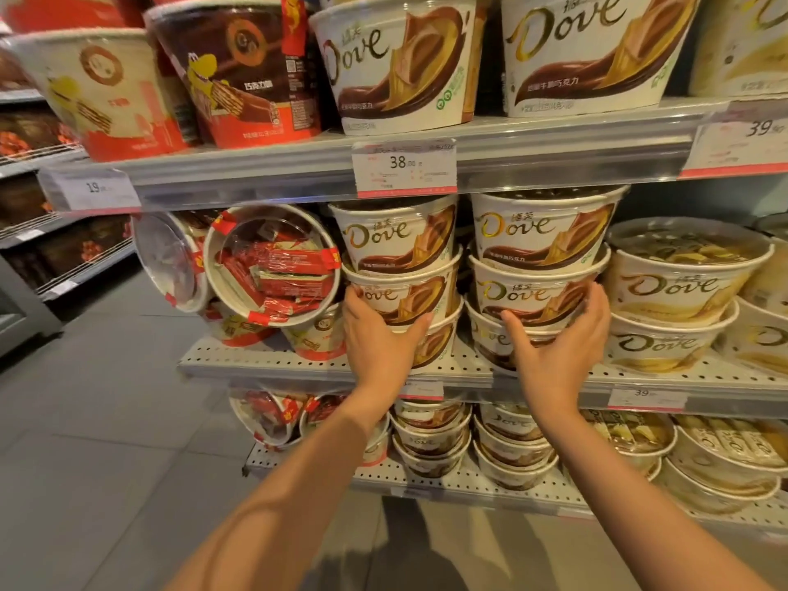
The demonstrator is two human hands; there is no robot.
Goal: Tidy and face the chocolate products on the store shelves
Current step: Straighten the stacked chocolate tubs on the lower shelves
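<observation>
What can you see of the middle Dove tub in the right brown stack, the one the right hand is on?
The middle Dove tub is a round white tub, paper-like, with a gold Dove logo and a brown chocolate swirl, logo facing front. It sits upright, second of three in its stack on the middle shelf, nested on the bottom tub, with the top tub on it. The right hand curls round its lower front and right side.

A narrow gap [464,266] separates two tub stacks [398,266]; upper shelf [298,172] close overhead.
</observation>
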